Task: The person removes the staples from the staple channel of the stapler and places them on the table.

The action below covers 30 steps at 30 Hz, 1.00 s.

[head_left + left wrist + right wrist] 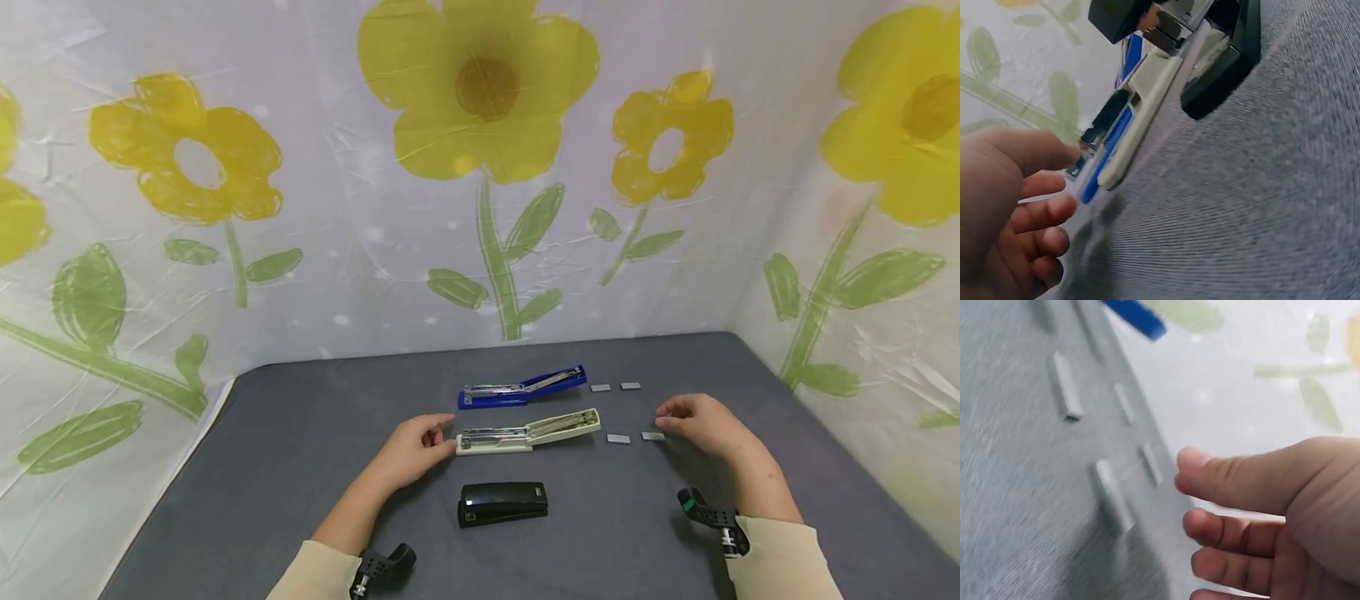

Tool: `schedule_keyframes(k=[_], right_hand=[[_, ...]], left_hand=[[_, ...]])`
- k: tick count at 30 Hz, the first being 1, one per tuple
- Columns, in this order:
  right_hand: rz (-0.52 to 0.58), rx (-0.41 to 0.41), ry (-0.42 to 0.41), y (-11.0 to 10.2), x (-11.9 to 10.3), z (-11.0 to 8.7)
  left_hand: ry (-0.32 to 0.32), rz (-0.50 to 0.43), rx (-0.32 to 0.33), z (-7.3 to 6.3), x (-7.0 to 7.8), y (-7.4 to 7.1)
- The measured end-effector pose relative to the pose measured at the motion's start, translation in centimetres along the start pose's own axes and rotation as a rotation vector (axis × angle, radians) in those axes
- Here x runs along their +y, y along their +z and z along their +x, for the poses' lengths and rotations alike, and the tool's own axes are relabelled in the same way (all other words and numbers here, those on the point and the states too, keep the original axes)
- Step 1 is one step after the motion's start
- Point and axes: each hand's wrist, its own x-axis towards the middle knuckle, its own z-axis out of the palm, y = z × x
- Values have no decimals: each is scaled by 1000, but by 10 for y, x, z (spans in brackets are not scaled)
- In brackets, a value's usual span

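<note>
Beside the left end of an opened cream stapler [495, 438] is my left hand [411, 450], its thumb tip right at the base and the fingers loosely bent. In the left wrist view the thumb [1041, 150] overlaps the stapler's near end. My right hand [701, 423] hovers over the right-hand staple strip [653, 436] of the front pair, thumb and fingers apart with nothing between them. Another staple strip [618, 438] lies between it and the cream stapler. Behind, a blue stapler [491, 396] also lies opened, top swung back to the right.
A closed black stapler [502, 504] lies nearest me on the dark grey table [300, 467]. Two more staple strips, a left one [600, 387] and a right one [631, 386], lie right of the blue stapler. A flower-printed curtain [375, 275] closes off the back and sides.
</note>
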Motion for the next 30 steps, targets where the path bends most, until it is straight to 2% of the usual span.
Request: schedule_keyframes(k=[4,7,10,15,17,18,22,25,30], right_hand=[[-29,48,-31,-6,-16,-4],[-41,90,-61,-10,-32,-6],[-35,123,-97,-9,-49,-9],[-24,156,-186,-1,-78,-12],[-37,159,-237,5,-90,-13],[-43,160,-268,9,-96,-13],[-59,138,-369,27,-120,-14],[-66,106,-444,41,-133,-17],[-91,52,-572,64,-153,-24]], left_hand=[[-26,-15,63,-3,8,-5],[-39,-25,37,-6,16,-9],[-15,-7,-71,-10,24,-14],[18,-26,-349,-20,39,-22],[20,-14,-423,-22,44,-21],[26,5,-441,-23,46,-20],[72,78,-447,-26,44,-13],[97,82,-421,-34,38,-5],[116,67,-318,-53,28,10]])
